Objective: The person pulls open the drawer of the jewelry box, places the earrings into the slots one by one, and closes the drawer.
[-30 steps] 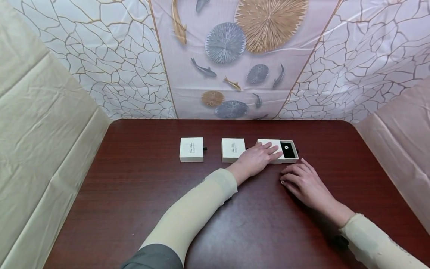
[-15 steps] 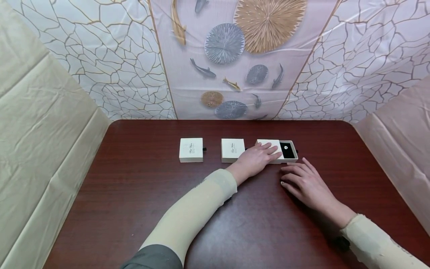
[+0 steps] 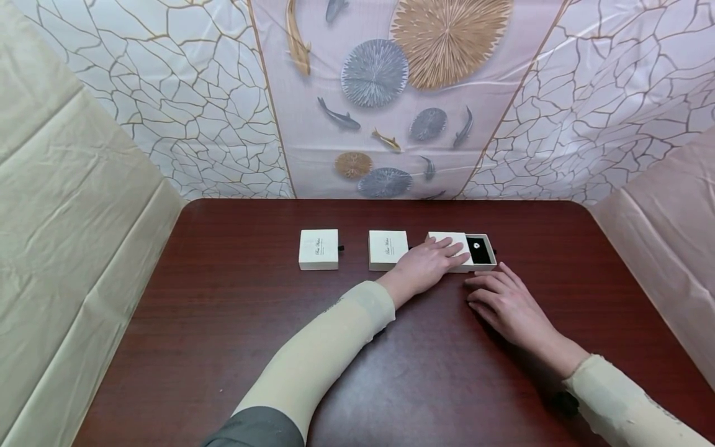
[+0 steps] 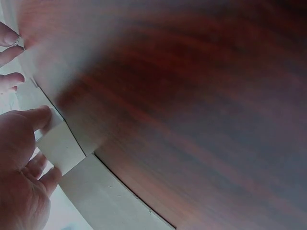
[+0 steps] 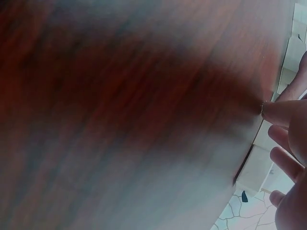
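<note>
In the head view, my left hand (image 3: 427, 264) lies over the sleeve of the rightmost white drawer box (image 3: 438, 236) and holds it. The left wrist view shows the thumb (image 4: 41, 116) against the box's front side. To the right, its drawer (image 3: 491, 249) sticks out, with a small white piece on a black pad (image 3: 479, 254). In front of the drawer, my right hand (image 3: 511, 307) is low over the table, its thumb and forefinger pinching a small silvery ring (image 5: 262, 109). That ring (image 4: 17, 42) also shows between the fingertips in the left wrist view.
Two closed white boxes, one in the middle (image 3: 387, 246) and one at the left (image 3: 318, 248), stand in the same row, with black pull tabs. They sit toward the far edge of the dark red table (image 3: 246, 298). Patterned cloth (image 3: 385, 143) hangs behind.
The right hand has turned slightly, and the small bright piece at its fingertips no longer shows in the head view. The left hand and the boxes stay where they were.
</note>
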A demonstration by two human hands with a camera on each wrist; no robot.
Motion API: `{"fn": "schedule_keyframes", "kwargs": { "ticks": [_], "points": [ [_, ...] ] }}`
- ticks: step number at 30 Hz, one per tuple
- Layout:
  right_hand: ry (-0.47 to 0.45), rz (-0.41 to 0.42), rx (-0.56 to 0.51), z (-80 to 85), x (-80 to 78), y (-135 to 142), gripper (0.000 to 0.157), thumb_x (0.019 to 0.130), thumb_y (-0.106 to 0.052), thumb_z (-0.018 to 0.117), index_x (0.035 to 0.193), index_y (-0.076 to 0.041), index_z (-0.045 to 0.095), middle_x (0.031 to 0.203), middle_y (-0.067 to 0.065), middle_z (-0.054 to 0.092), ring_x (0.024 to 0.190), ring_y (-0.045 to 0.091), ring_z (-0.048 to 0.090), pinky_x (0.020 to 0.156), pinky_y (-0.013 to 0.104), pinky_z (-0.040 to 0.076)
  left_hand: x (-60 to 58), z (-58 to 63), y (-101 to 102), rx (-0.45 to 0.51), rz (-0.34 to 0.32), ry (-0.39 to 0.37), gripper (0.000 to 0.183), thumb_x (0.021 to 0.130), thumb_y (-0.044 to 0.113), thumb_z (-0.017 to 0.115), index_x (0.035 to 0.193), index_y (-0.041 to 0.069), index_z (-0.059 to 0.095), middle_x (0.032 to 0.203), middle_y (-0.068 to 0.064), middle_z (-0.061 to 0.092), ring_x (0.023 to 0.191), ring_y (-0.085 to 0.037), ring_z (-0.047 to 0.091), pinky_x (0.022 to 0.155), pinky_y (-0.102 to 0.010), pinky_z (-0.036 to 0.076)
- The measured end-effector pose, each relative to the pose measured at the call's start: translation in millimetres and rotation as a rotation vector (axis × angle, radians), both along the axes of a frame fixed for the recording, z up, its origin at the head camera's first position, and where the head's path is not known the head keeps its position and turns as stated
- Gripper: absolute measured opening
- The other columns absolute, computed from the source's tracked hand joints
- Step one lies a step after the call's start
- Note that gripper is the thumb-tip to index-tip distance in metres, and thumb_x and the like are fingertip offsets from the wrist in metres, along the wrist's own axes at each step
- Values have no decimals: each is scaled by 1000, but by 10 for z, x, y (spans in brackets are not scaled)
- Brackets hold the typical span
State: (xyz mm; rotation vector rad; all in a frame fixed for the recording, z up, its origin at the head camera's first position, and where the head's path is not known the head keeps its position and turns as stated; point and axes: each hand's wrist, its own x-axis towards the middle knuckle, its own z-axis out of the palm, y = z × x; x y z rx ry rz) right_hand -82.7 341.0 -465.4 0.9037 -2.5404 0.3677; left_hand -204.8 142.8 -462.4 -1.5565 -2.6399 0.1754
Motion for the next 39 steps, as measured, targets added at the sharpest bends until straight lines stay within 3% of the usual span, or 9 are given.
{"fn": "schedule_keyframes", "kwargs": {
  "ticks": [5, 6, 13, 26, 39],
  "points": [
    [0, 16, -13, -3, -9, -3, 9, 82, -6, 81, 90, -9, 77, 116, 13, 75, 112, 40, 66, 133, 42, 10, 3, 2, 0, 3, 0, -1, 53, 117, 18, 33, 168, 33, 38, 173, 5, 37, 160, -18, 33, 127, -40, 35],
    [1, 19, -16, -2, -11, -6, 10, 82, -5, 81, 90, -9, 77, 116, 13, 75, 112, 39, 66, 133, 42, 11, 50, 101, -52, -5, -1, 0, 54, 116, 17, 34, 168, 32, 39, 172, 5, 37, 159, -18, 33, 127, -39, 35],
    [-8, 16, -47, -2, -17, -13, 19, 76, 1, 86, 88, -10, 76, 116, 13, 75, 110, 40, 67, 133, 47, 17, 49, 96, -49, 3, -4, 12, 54, 116, 17, 35, 167, 32, 40, 172, 5, 38, 159, -18, 34, 126, -40, 36],
    [-47, -24, -83, 58, -22, -22, 18, 79, 2, 86, 87, -9, 75, 116, 14, 75, 114, 40, 66, 133, 43, 16, 44, 98, -58, 6, -10, 32, 54, 115, 17, 37, 167, 32, 40, 171, 5, 39, 158, -18, 36, 126, -40, 37],
    [-32, -68, -110, 243, -129, 58, 20, 79, 6, 85, 88, -8, 75, 116, 16, 74, 114, 42, 64, 129, 55, 23, 45, 98, -68, -10, -5, 35, 55, 115, 15, 36, 167, 34, 39, 172, 6, 39, 158, -16, 36, 126, -37, 36]
  ]
}}
